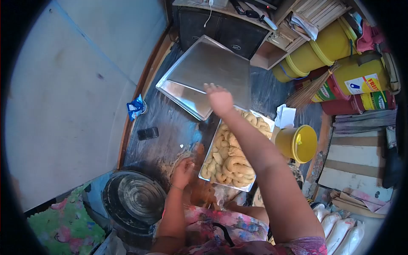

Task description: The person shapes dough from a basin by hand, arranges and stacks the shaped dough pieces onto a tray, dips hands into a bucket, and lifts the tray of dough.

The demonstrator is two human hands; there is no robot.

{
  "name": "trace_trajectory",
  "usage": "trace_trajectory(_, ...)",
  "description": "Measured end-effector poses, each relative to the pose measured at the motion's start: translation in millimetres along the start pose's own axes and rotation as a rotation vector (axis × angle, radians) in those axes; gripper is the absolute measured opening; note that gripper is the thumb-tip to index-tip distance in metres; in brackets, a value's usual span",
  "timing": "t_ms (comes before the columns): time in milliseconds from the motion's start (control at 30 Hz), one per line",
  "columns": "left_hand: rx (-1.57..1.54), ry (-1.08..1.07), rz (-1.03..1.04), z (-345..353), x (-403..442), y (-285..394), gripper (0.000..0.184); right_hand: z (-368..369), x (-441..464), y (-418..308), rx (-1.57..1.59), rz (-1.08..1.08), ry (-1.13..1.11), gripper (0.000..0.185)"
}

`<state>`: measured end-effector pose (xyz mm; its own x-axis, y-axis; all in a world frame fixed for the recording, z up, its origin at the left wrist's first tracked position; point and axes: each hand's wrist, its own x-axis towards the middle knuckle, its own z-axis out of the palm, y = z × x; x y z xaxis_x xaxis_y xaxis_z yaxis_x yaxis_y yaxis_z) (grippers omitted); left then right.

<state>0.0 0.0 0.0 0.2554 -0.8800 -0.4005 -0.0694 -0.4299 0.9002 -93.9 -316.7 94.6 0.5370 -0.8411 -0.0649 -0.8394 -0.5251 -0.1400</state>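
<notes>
My right hand [219, 100] reaches forward, its fingers closed at the near edge of a shiny metal baking tray [212, 61]. That tray lies over another metal tray [183, 95], whose bare surface shows below its edge. Under my right forearm, a metal tray [247, 188] is heaped with thick coils and twists of yellowish dough [238, 166]. My left hand [182, 172] is low over the floor, left of the dough. Its fingers are curled, and whatever they may hold is hidden.
A black round basin [135, 199] stands at lower left. A dark phone-like object [148, 133] and a blue packet [136, 108] lie by the wall. Right of the dough are a yellow bucket [296, 143], white paper [285, 116] and a broom [312, 89].
</notes>
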Motion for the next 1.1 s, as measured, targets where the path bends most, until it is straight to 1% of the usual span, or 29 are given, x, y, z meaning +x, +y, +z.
trace_trajectory(67,-0.034,-0.005,-0.014,28,-10,3,0.032,25,-14,5,-0.144,-0.023,0.094,0.056)
trace_trajectory(100,0.152,0.091,0.074,-61,50,-34,0.032,84,51,-67,0.055,-0.023,0.204,0.054)
trace_trajectory(167,0.117,0.083,0.075,-18,50,-49,0.033,113,36,-47,0.091,-0.001,0.103,0.05)
trace_trajectory(200,0.165,0.072,0.101,5,50,-52,0.033,118,24,-32,0.092,-0.01,0.046,0.048)
trace_trajectory(267,0.324,0.081,0.176,14,69,-46,0.033,129,32,-26,0.265,-0.026,0.023,0.046)
trace_trajectory(300,0.334,0.09,0.195,16,76,-43,0.034,133,35,-21,0.355,-0.028,0.009,0.044)
trace_trajectory(400,0.345,0.098,0.272,33,88,-35,0.037,102,31,-1,0.377,-0.142,0.137,0.037)
trace_trajectory(467,0.346,0.115,0.366,37,96,-32,0.036,72,23,19,0.369,-0.192,0.16,0.035)
trace_trajectory(567,0.42,0.122,0.441,44,102,-33,0.035,35,0,55,0.313,-0.214,0.142,0.035)
trace_trajectory(667,0.456,0.07,0.52,51,100,-31,0.035,1,-49,84,0.318,-0.245,0.302,0.036)
trace_trajectory(767,0.498,0.017,0.565,52,97,-37,0.037,-10,-113,97,0.284,-0.151,0.342,0.036)
trace_trajectory(867,0.558,-0.047,0.596,46,96,-62,0.039,6,-191,104,0.352,-0.172,0.406,0.035)
trace_trajectory(900,0.566,-0.061,0.603,47,95,-66,0.04,23,-217,110,0.349,-0.18,0.478,0.036)
trace_trajectory(933,0.521,-0.083,0.554,46,89,-69,0.041,28,-250,107,0.485,-0.087,0.413,0.036)
trace_trajectory(1000,0.436,-0.123,0.47,46,85,-67,0.041,46,-315,100,0.499,0.115,0.375,0.035)
trace_trajectory(1100,0.409,-0.109,0.502,46,89,-72,0.042,83,-384,83,0.653,0.308,0.37,0.038)
